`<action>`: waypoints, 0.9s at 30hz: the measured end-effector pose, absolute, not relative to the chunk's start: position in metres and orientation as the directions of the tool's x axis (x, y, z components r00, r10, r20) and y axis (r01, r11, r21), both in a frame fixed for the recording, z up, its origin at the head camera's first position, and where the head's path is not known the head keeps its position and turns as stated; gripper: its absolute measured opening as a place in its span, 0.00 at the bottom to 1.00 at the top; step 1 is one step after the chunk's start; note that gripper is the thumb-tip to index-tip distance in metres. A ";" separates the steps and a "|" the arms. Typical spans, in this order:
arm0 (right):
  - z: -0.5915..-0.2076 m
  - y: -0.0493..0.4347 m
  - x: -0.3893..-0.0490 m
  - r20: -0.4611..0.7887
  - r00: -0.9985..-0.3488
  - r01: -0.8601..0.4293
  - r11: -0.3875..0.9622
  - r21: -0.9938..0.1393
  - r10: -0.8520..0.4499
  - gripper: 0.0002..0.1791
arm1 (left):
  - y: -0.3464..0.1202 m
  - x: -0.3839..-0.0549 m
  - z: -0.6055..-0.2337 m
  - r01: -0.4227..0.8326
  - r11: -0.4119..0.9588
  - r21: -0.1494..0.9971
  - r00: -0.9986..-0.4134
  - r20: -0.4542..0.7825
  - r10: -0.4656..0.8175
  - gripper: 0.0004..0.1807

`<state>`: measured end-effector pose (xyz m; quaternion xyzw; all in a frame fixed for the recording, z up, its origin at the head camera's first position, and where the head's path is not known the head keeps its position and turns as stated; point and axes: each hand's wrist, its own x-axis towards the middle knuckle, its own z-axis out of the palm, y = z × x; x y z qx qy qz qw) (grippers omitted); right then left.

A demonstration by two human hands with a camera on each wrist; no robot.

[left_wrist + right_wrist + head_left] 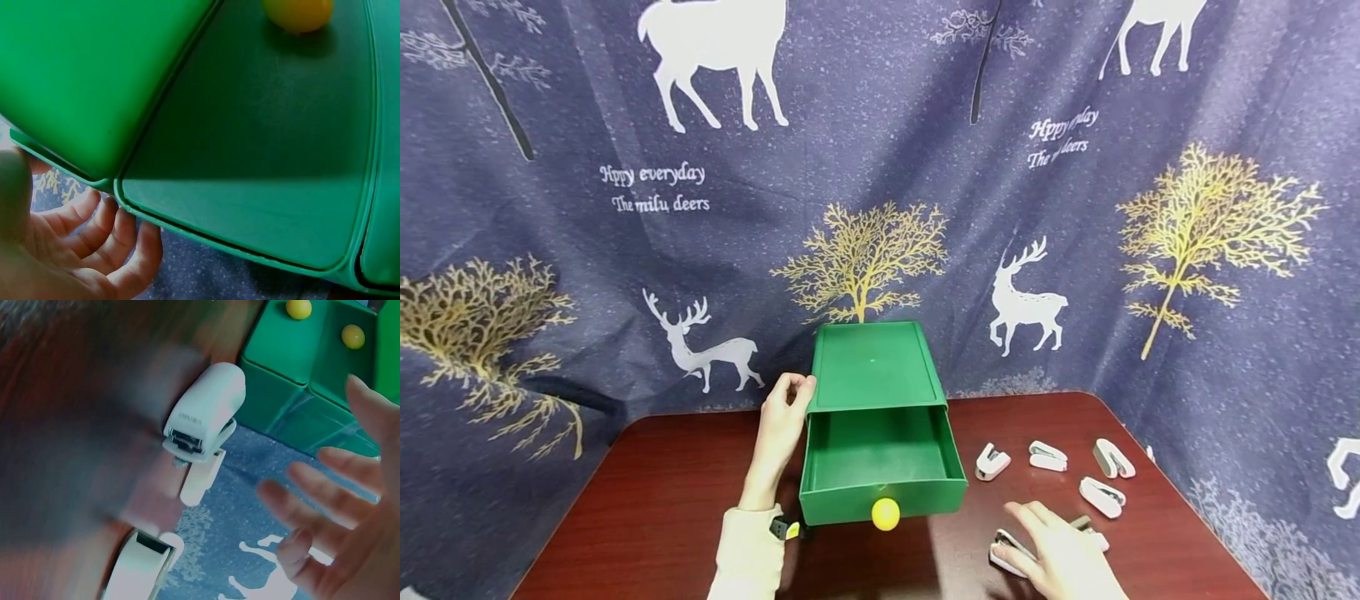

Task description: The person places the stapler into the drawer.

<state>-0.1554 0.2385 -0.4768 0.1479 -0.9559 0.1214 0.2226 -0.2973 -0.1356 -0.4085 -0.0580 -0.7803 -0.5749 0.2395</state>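
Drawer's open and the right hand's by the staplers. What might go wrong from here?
The right hand might nudge the stapler partly hidden behind it while going for the one by its thumb.

The drawer sticks out, so a bump on its front could slide it inward or shift the green cabinet, which the left hand touches at the side.

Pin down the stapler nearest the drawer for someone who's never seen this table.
Find the green cabinet on the table, with its drawer open. Just right of the drawer's front lies a small white stapler. It is the leftmost of the three in the far row, closest to the drawer.
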 end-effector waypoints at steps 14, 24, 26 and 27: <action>-0.480 0.246 -0.163 0.128 -0.972 -0.223 0.948 -0.227 -0.198 0.31 | -0.136 -0.296 -0.409 0.373 0.311 0.874 -0.877 0.441 -0.190 0.15; -0.494 0.254 -0.168 0.131 -0.971 -0.224 0.948 -0.226 -0.199 0.23 | -0.135 -0.297 -0.410 0.367 0.313 0.876 -0.879 0.437 -0.192 0.16; -0.497 0.255 -0.169 0.135 -0.968 -0.240 0.943 -0.230 -0.214 0.23 | -0.135 -0.298 -0.410 0.367 0.313 0.876 -0.878 0.437 -0.195 0.15; -0.498 0.256 -0.169 0.133 -0.966 -0.247 0.941 -0.230 -0.221 0.22 | -0.134 -0.298 -0.411 0.366 0.315 0.876 -0.878 0.437 -0.196 0.14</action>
